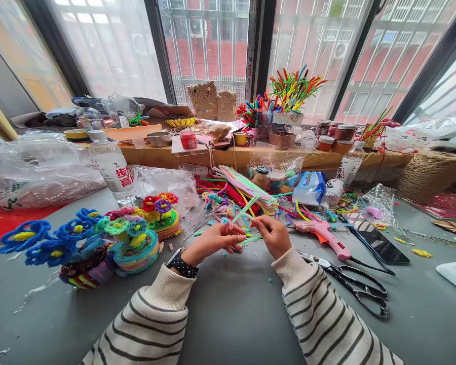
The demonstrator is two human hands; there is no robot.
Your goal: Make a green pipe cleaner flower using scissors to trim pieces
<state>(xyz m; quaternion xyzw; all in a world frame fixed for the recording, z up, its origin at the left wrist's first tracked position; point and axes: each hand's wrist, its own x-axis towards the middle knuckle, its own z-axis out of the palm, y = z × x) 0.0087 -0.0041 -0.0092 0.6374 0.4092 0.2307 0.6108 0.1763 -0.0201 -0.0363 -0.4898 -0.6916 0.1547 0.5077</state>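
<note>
Light green pipe cleaners (246, 208) stretch between my two hands above the grey table. My left hand (212, 242), with a dark dotted watch strap at the wrist, has its fingers closed around one end. A small pale blue and pink tuft (225, 221) shows by its fingertips. Thumb and finger of my right hand (275, 237) pinch the pipe cleaner from the right. How the strands cross is partly hidden by my fingers. Left of my hands stand blue pipe-cleaner flowers (76, 229) and a round pastel pot (137, 251) with flowers on top.
A pink glue gun (325, 234) and black-handled scissors (359, 289) lie to the right, beside a phone (380, 241). Behind my hands is a heap of loose pipe cleaners (247, 187). Water bottles (112, 165) stand near the wooden ledge (155, 156). A twine spool (429, 175) sits far right.
</note>
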